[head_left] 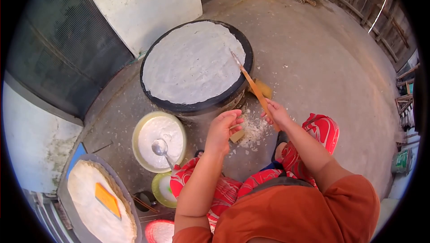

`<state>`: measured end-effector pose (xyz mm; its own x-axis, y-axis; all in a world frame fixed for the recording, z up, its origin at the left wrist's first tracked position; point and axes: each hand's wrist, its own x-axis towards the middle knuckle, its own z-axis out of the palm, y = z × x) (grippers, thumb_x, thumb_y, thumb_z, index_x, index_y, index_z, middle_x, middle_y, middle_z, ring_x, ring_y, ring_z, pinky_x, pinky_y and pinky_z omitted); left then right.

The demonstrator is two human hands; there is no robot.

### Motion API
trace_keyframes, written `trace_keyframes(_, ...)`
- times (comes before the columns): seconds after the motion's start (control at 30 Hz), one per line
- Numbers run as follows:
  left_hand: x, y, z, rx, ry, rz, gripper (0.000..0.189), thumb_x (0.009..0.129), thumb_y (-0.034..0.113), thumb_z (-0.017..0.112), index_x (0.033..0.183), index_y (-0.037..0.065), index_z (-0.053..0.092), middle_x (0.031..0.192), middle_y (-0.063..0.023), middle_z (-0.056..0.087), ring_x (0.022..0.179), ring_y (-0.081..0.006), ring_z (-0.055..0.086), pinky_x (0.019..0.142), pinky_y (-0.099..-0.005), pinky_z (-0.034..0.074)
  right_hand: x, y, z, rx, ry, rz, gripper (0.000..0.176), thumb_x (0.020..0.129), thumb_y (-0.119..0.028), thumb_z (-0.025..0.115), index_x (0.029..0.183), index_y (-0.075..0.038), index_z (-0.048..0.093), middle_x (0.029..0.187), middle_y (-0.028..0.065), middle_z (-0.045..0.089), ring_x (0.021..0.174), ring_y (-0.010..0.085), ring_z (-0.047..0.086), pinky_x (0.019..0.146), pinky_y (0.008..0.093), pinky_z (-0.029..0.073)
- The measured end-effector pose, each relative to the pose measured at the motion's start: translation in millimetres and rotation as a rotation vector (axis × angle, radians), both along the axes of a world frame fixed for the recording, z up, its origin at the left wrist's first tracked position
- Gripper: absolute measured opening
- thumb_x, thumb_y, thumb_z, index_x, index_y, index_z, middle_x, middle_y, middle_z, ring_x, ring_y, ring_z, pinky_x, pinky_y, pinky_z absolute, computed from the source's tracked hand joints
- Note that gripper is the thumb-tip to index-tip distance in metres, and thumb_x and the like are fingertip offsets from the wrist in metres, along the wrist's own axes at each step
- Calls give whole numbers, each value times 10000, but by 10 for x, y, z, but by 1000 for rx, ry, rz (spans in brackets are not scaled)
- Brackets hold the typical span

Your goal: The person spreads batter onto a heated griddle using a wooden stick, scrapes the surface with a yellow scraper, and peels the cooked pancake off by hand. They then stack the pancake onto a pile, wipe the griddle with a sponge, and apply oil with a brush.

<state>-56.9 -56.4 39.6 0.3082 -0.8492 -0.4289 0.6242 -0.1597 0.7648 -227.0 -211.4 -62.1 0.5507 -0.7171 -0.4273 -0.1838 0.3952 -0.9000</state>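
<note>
Loosening the edge of the white sheet (192,61), it seems: the right hand (275,114) is clasping a wooden stick (251,84), the left hand (220,131) is pinching a small block (238,136); gentle sliding under is probably needed.

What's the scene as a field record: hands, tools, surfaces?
left hand: curled by a small wooden piece; grip unclear
right hand: grips wooden stick, tip on white sheet
griddle: round, dark rim, covered by the white sheet
bowl: white batter, ladle inside
tray: pale stacked sheets, orange scraper on top
</note>
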Motion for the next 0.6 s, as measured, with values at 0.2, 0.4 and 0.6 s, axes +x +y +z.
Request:
trace_keyframes(0.2,26,4,22,19,-6,10,224,834,135,484,997,-1,556,973,-73,587,863,-170,569,727,-286,456,145,-300,-395,-526,288,44,392,885,-196,377,1277,-197,377,721,130,587,527,206,538,478,312,436)
trace_keyframes(0.4,-6,-9,-7,26,9,-10,221,834,133,485,998,3,556,995,-72,585,873,-166,564,731,-282,453,225,45,14,-897,767,262,368,825,-207,477,1193,-224,481,784,158,586,660,296,571,616,373,446)
trace_keyframes(0.6,10,-11,9,14,10,-6,222,834,136,489,1001,5,554,1002,-74,585,874,-170,565,736,-286,450,-164,204,-326,-523,261,205,367,839,-191,485,1205,-214,478,688,111,544,575,145,472,574,275,410)
